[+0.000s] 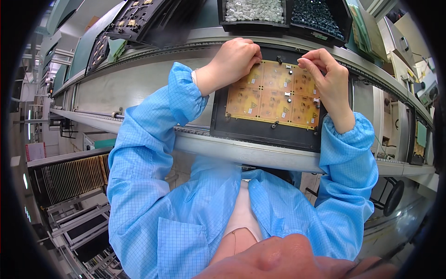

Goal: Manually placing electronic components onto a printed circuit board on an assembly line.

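Observation:
A yellow-brown circuit board panel (273,113) lies in a black carrier tray (260,131) on the conveyor in front of me. Small white parts (287,94) and short round components stand upright on some of its sections. Over the board's far left corner, my left hand (232,59) is closed, fingers curled in; whatever they may hold is hidden. My right hand (331,80) hovers by the far right corner, thumb and forefinger drawn together. Anything between those fingertips is too small to make out. Black clips (274,124) sit along the board's edges.
Beyond the conveyor rail stand a bin of white parts (254,11) and a bin of dark parts (318,19). A tilted black carrier (134,18) leans at the far left. Green boards (367,35) stand at the far right. Metal rails (241,148) border the conveyor.

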Demonstrator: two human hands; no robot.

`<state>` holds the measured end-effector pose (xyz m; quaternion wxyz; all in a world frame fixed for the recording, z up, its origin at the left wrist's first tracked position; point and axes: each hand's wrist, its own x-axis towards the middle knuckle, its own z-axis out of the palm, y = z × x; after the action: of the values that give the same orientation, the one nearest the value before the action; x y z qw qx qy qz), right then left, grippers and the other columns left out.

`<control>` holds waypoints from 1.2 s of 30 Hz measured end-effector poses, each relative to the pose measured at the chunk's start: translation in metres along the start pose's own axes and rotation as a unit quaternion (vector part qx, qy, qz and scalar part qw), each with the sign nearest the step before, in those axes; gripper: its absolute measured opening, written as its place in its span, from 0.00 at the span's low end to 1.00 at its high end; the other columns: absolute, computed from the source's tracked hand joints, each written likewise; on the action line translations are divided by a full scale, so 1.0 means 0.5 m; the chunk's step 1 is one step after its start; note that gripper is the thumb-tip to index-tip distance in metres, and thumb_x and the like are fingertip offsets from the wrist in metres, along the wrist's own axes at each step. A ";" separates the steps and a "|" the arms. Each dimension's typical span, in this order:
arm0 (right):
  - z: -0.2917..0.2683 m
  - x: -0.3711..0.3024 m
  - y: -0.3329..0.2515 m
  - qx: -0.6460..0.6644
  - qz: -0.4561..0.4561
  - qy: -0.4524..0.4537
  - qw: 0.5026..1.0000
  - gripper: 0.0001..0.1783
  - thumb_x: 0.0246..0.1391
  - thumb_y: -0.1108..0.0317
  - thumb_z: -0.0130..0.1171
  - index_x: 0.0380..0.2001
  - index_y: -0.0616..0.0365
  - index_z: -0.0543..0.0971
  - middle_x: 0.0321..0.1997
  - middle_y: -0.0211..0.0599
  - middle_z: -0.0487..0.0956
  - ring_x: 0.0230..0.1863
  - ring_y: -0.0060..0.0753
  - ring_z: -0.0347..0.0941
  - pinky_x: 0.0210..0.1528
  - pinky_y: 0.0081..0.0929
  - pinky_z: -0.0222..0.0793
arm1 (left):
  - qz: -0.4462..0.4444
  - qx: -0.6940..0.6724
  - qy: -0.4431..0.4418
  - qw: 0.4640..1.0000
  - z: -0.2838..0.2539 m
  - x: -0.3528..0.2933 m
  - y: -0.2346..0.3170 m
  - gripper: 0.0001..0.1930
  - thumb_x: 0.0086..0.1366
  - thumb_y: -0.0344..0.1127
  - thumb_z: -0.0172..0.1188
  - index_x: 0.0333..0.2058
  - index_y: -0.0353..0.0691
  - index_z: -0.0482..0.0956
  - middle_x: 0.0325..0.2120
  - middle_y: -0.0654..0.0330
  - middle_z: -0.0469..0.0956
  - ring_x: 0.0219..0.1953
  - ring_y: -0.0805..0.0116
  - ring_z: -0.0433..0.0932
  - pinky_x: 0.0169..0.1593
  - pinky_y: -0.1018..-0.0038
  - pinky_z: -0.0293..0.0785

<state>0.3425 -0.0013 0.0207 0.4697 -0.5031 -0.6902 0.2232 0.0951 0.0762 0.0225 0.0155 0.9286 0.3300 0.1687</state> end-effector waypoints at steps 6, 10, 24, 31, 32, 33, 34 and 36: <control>0.004 0.004 0.006 0.017 0.005 -0.006 1.000 0.07 0.59 0.70 0.62 0.37 0.64 0.80 0.32 0.35 0.84 0.36 0.23 0.83 0.39 0.18 0.75 | -0.027 -0.011 0.006 1.000 0.008 0.000 0.013 0.05 0.57 0.33 0.64 0.28 0.39 0.81 0.29 0.56 0.80 0.35 0.54 0.80 0.41 0.62 0.76; 0.003 -0.003 -0.004 0.000 0.011 -0.016 1.000 0.07 0.59 0.70 0.63 0.36 0.63 0.80 0.30 0.32 0.82 0.33 0.18 0.78 0.37 0.16 0.72 | -0.081 -0.053 0.027 0.995 0.013 -0.012 0.026 0.06 0.60 0.36 0.59 0.31 0.41 0.79 0.31 0.56 0.79 0.37 0.51 0.79 0.42 0.63 0.77; 0.008 -0.011 0.043 0.380 0.243 -0.139 0.882 0.16 0.63 0.70 0.58 0.51 0.67 0.78 0.43 0.42 0.82 0.43 0.27 0.81 0.48 0.24 0.80 | -0.004 0.330 -0.135 0.934 -0.104 0.158 -0.023 0.04 0.57 0.30 0.60 0.31 0.41 0.82 0.28 0.56 0.80 0.38 0.54 0.77 0.40 0.64 0.75; 0.021 -0.009 0.056 0.428 0.251 -0.168 0.852 0.15 0.62 0.71 0.59 0.49 0.66 0.79 0.40 0.38 0.82 0.38 0.23 0.80 0.45 0.20 0.79 | -0.029 0.123 0.032 0.992 0.006 0.170 -0.103 0.10 0.56 0.36 0.61 0.35 0.38 0.82 0.31 0.57 0.83 0.47 0.53 0.79 0.52 0.61 0.72; 0.021 -0.009 0.057 0.404 0.246 -0.162 0.866 0.14 0.62 0.71 0.60 0.48 0.66 0.79 0.39 0.37 0.82 0.37 0.22 0.79 0.44 0.20 0.79 | -0.030 0.121 0.030 0.992 -0.006 0.165 -0.084 0.10 0.56 0.36 0.61 0.35 0.38 0.82 0.31 0.57 0.83 0.47 0.53 0.79 0.52 0.61 0.72; 0.021 -0.008 0.058 0.379 0.241 -0.157 0.880 0.13 0.62 0.71 0.60 0.48 0.66 0.80 0.38 0.35 0.82 0.36 0.21 0.79 0.43 0.19 0.78 | 0.001 0.059 0.070 0.996 -0.033 0.152 -0.045 0.07 0.59 0.35 0.60 0.34 0.40 0.81 0.31 0.58 0.82 0.42 0.56 0.79 0.47 0.62 0.74; 0.026 -0.003 0.058 0.378 0.243 -0.159 0.879 0.13 0.62 0.71 0.60 0.48 0.66 0.80 0.38 0.35 0.82 0.36 0.21 0.79 0.43 0.19 0.78 | 0.030 -0.002 0.112 0.993 -0.047 0.137 -0.021 0.04 0.61 0.33 0.59 0.33 0.41 0.81 0.31 0.60 0.80 0.37 0.58 0.79 0.42 0.63 0.75; 0.037 0.000 0.057 0.223 0.203 -0.154 0.941 0.12 0.62 0.72 0.60 0.46 0.67 0.80 0.36 0.33 0.82 0.36 0.20 0.79 0.42 0.19 0.77 | 0.028 -0.009 0.140 0.990 -0.029 0.105 -0.006 0.05 0.61 0.33 0.59 0.33 0.40 0.81 0.31 0.59 0.81 0.36 0.57 0.81 0.42 0.64 0.77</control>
<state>0.3400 0.0130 -0.0101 0.4028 -0.4742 -0.5696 0.5370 0.1267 0.1100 0.0515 -0.0272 0.9045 0.3015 0.3003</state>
